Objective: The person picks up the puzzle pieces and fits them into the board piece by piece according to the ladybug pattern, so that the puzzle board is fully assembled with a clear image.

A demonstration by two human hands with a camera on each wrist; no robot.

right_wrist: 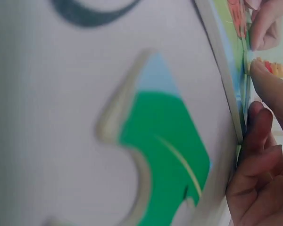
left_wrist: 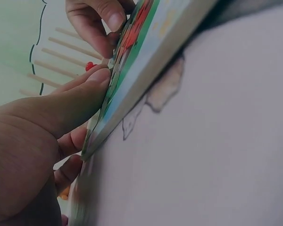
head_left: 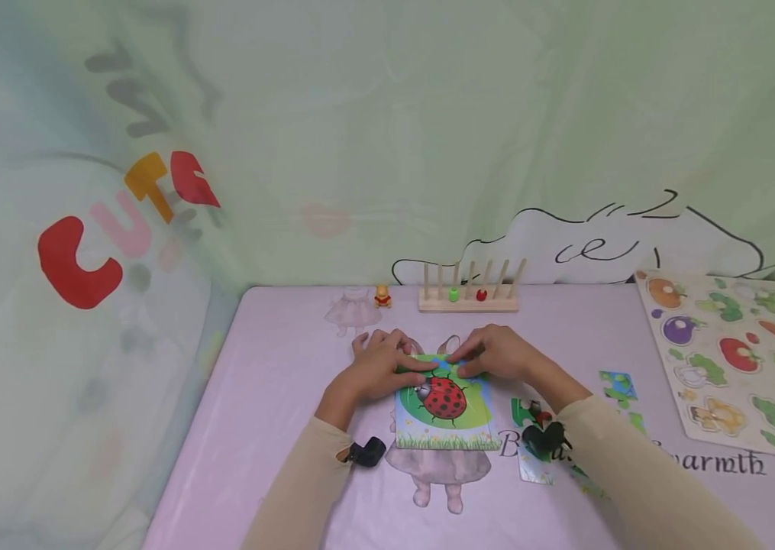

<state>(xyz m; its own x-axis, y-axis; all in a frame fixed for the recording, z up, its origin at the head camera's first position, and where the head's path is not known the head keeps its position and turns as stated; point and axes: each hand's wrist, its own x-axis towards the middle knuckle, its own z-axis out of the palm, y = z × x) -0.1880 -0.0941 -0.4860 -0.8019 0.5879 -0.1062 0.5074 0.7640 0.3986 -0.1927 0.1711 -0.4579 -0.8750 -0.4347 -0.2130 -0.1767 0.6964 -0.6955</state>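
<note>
A square ladybug jigsaw puzzle [head_left: 447,416] lies in a board before me, with a red spotted ladybug on green and grass along its lower edge. My left hand [head_left: 387,367] lies over its upper left corner, index finger and thumb stretched across the picture. In the left wrist view, the left thumb [left_wrist: 92,84] touches the puzzle face. At the top edge my right hand [head_left: 500,353] bends in from the right, its thumb and index finger at a blue puzzle piece [head_left: 444,365]. The right thumb [right_wrist: 264,77] shows against the puzzle surface in the right wrist view.
Loose puzzle pieces [head_left: 618,387] lie to the right, some partly hidden under the right forearm. Behind the hands stand a wooden peg rack [head_left: 468,304] with green and red beads and a small bear figure [head_left: 382,296]. A vegetable peg board [head_left: 737,359] is at the far right.
</note>
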